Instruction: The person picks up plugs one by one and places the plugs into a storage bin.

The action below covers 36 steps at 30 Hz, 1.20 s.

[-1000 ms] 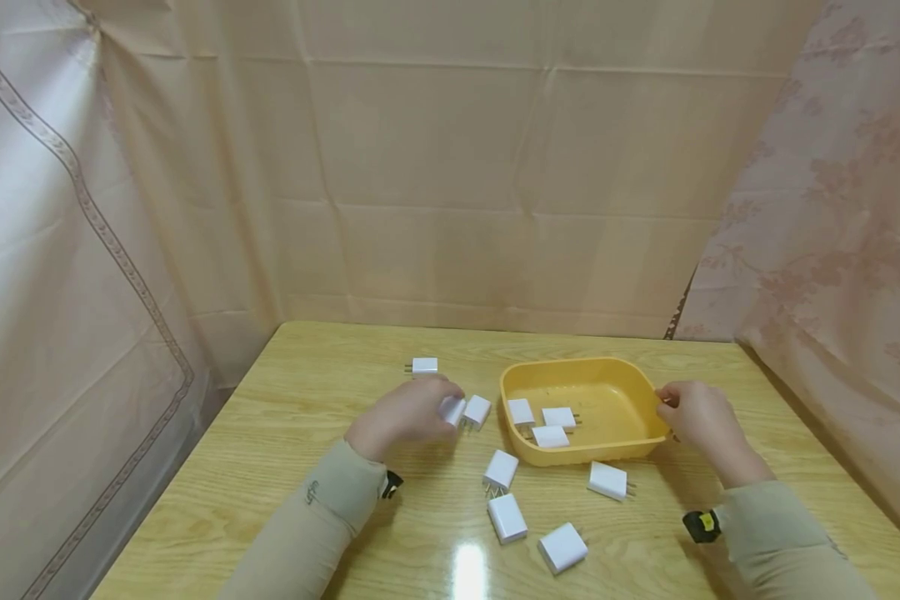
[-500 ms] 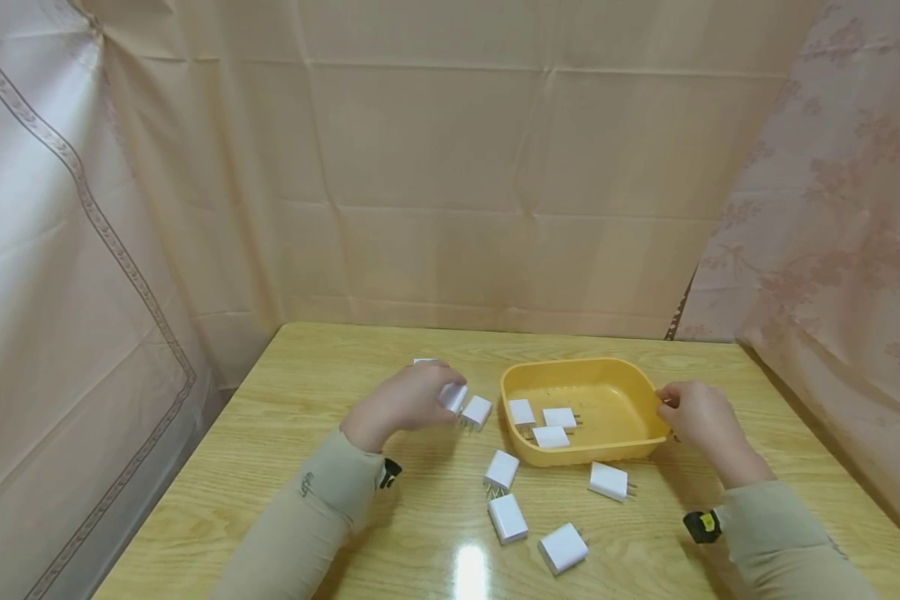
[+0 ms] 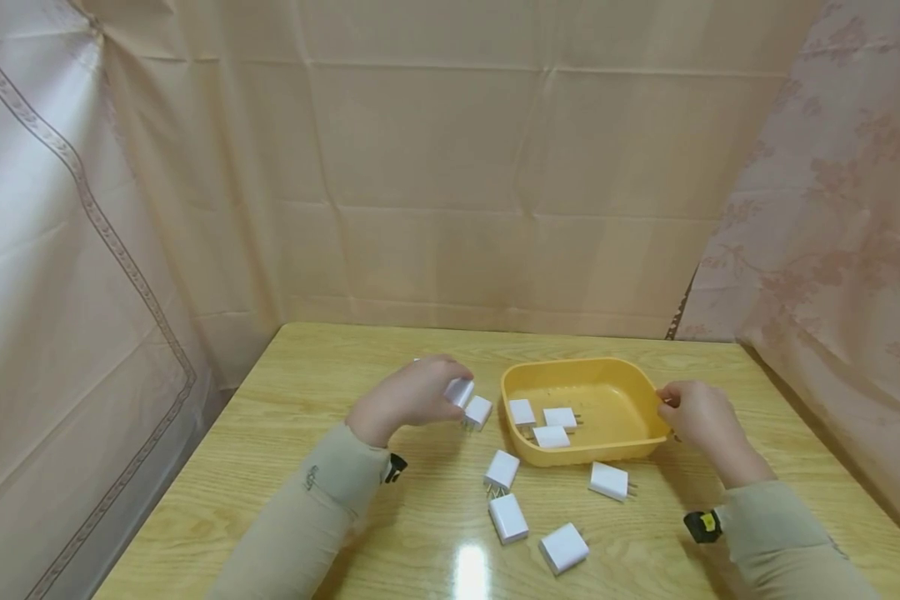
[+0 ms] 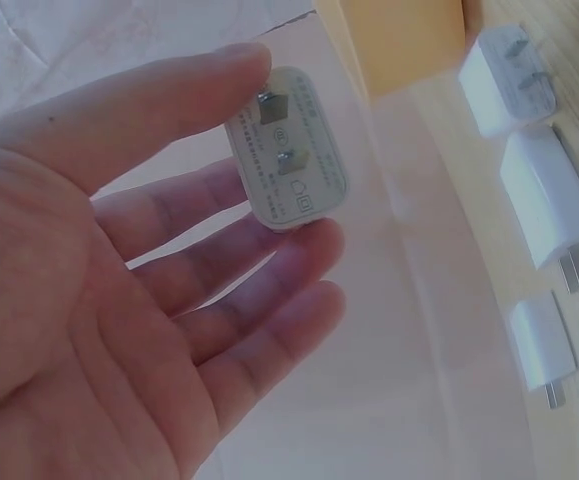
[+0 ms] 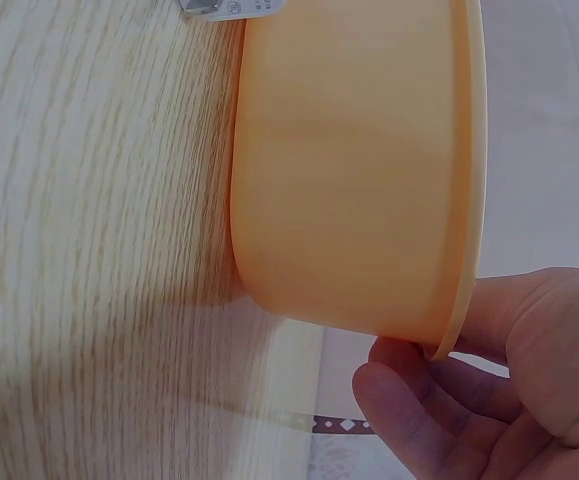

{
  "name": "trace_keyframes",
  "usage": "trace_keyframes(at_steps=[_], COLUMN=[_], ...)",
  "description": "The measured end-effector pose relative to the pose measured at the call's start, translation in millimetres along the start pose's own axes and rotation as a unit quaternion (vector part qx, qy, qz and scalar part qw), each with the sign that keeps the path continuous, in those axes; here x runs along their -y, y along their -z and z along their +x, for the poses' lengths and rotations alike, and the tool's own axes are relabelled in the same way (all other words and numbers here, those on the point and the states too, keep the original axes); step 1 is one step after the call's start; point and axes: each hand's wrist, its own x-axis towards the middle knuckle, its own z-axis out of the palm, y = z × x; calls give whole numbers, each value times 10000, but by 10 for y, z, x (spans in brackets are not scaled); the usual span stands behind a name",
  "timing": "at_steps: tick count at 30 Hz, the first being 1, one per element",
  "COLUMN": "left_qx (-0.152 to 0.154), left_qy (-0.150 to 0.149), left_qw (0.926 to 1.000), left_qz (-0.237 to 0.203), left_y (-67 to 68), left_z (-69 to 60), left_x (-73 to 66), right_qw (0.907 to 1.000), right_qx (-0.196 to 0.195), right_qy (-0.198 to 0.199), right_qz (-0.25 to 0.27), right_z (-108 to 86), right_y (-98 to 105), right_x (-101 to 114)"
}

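Observation:
In the head view my left hand (image 3: 412,395) pinches a white plug adapter (image 3: 459,391) just above and beside another adapter (image 3: 478,412) on the table. The left wrist view shows the held adapter (image 4: 287,150) between thumb and fingers, its two metal prongs facing the camera. A yellow basin (image 3: 585,454) stands to the right with three adapters inside, one of them an adapter (image 3: 559,417) near the middle. My right hand (image 3: 708,427) grips the basin's right rim; in the right wrist view the fingers (image 5: 399,400) are curled at the rim of the basin (image 5: 359,170).
Several white adapters lie on the wooden table (image 3: 255,467): one adapter (image 3: 609,482) in front of the basin, another adapter (image 3: 564,548) nearer, and two close together, including the adapter (image 3: 507,518). Another is mostly hidden behind my left hand. Curtains (image 3: 450,167) hang behind the table.
My left hand has shifted slightly up and to the right with the pinched adapter, now covering most of the adapter behind it. The right hand and basin have stayed in place.

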Motion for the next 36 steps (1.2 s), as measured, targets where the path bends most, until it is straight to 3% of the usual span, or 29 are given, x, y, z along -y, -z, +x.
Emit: trace_keyframes(at_steps=[14, 25, 36], left_qx=[115, 158, 56], left_qy=[-245, -213, -82], left_qw=[9996, 9994, 9999], left_qz=[-75, -223, 89], left_y=[-83, -126, -186], left_z=[204, 357, 519], left_x=[-160, -258, -411], right_qw=[10000, 10000, 10000], right_qx=[-8, -19, 2], right_qy=[27, 31, 53], right_qz=[-32, -39, -7], right_z=[-6, 9, 6], right_y=[26, 24, 15], right_x=[5, 3, -2])
